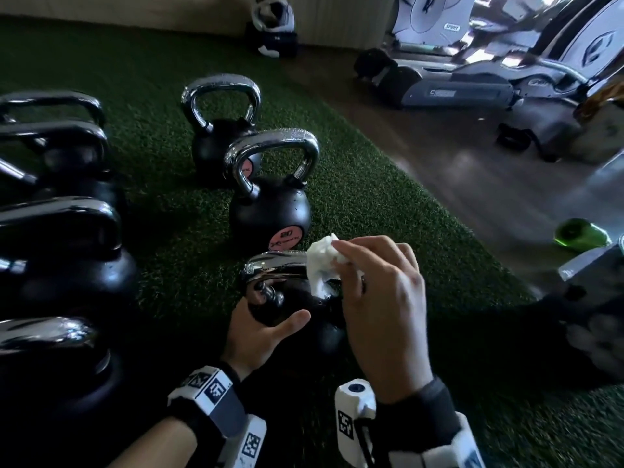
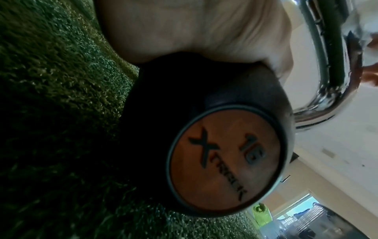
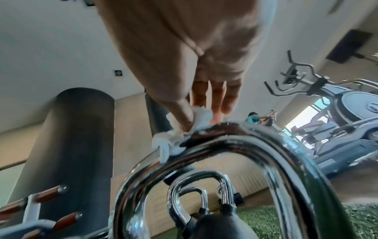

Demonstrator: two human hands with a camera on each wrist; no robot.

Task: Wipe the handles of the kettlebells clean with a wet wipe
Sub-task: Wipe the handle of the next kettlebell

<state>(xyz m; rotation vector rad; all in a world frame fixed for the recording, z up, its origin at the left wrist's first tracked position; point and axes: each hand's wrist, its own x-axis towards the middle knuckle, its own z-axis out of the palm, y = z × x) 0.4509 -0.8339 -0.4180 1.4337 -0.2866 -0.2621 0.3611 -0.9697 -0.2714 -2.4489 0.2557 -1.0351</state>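
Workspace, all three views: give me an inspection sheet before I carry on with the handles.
Surface: green turf, wooden floor beyond.
Job's things: nearest kettlebell, marked 16, stands on the turf; white wet wipe lies bunched on its chrome handle. Two more kettlebells stand behind it, a row at left.
Clutter: green bottle lying at right.
Hands: left hand grips the bell's body; right hand pinches the wipe against the handle.
Cables: nothing seen.
Surroundings: exercise machines, dark pillar, another person far off.
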